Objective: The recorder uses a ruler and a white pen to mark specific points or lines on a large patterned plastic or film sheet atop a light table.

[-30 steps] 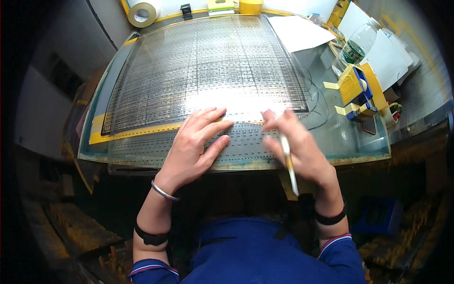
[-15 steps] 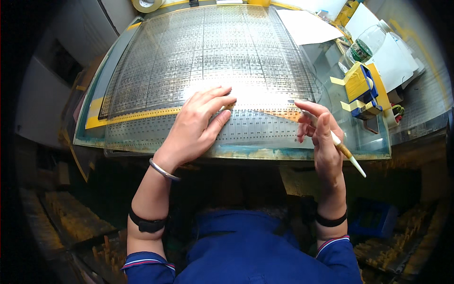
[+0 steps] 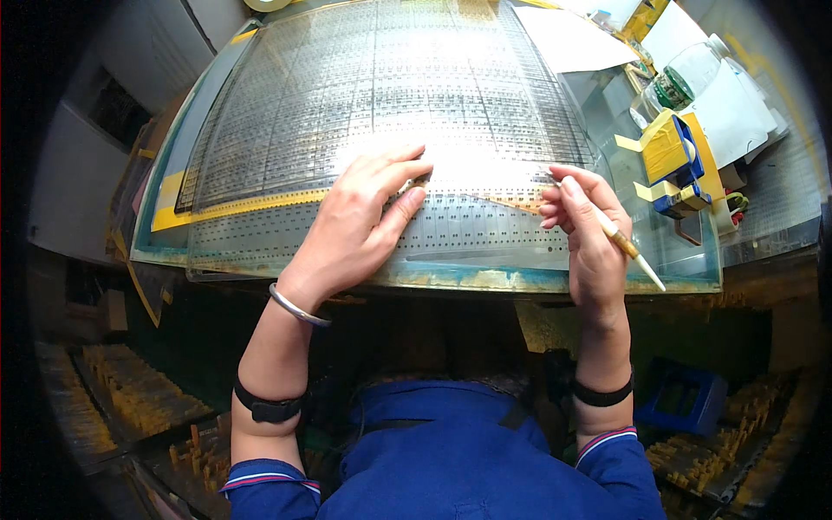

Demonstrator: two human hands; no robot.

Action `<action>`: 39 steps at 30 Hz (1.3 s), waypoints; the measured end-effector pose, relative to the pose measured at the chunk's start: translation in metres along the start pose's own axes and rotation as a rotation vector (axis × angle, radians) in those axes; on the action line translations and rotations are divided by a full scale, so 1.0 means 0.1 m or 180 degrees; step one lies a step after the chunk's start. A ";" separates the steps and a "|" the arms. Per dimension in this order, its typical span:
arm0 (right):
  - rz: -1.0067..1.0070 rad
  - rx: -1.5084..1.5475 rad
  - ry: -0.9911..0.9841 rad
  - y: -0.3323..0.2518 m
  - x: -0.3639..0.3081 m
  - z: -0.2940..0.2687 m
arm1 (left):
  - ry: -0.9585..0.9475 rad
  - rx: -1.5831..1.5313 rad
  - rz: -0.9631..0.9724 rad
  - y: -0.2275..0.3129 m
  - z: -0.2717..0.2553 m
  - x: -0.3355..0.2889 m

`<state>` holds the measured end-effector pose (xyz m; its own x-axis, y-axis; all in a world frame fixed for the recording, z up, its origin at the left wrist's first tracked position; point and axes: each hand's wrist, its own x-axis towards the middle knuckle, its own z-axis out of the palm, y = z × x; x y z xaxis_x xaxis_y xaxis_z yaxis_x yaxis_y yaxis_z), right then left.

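A large clear sheet (image 3: 286,241) printed with rows of small dark marks lies over a dark-gridded sheet on the glass-topped table. My left hand (image 3: 364,204) rests on it, fingers stretched forward and thumb apart from the forefinger. Bright glare lies just beyond those fingertips. In my right hand (image 3: 589,221), at the sheet's right part, is a slim pen-shaped tool (image 3: 626,245) with a white tapered rear end and a brownish middle. Thumb and fingers close round it, and its front points away from me to the left. What kind of tip it has is too small to tell.
Yellow tape (image 3: 169,204) runs along the sheet's left and near side. At right stand a yellow-and-blue tape dispenser (image 3: 672,156), a clear plastic bottle (image 3: 689,74) and white papers (image 3: 576,39). The table's near edge (image 3: 485,279) is close to my wrists.
The view has shifted slightly, with the table's far end higher in the picture. My right hand and its tool have moved a little up and left; my left hand stays on the sheet.
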<state>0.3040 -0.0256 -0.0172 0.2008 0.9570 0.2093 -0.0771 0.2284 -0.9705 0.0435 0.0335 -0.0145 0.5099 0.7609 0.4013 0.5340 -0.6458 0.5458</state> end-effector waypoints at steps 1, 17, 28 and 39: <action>-0.0016 0.0113 0.0059 0.02 0.01 -0.01 | 0.0002 -0.0029 -0.0031 0.00 0.00 0.01; -0.0359 -0.0324 0.0118 0.01 -0.12 0.06 | 0.0050 -0.1366 -0.0686 0.14 -0.04 -0.17; -0.0359 -0.0427 0.0026 -0.01 -0.15 0.06 | 0.0443 -0.1819 -0.0774 0.17 0.00 -0.18; -0.0330 -0.0438 0.0044 -0.03 -0.14 0.06 | 0.0277 -0.1545 -0.0697 0.16 -0.04 -0.20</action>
<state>0.2957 -0.0390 -0.0163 0.2141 0.9268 0.3086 0.0791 0.2984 -0.9512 0.0393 0.0083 -0.0114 0.3529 0.8902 0.2881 0.2379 -0.3832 0.8925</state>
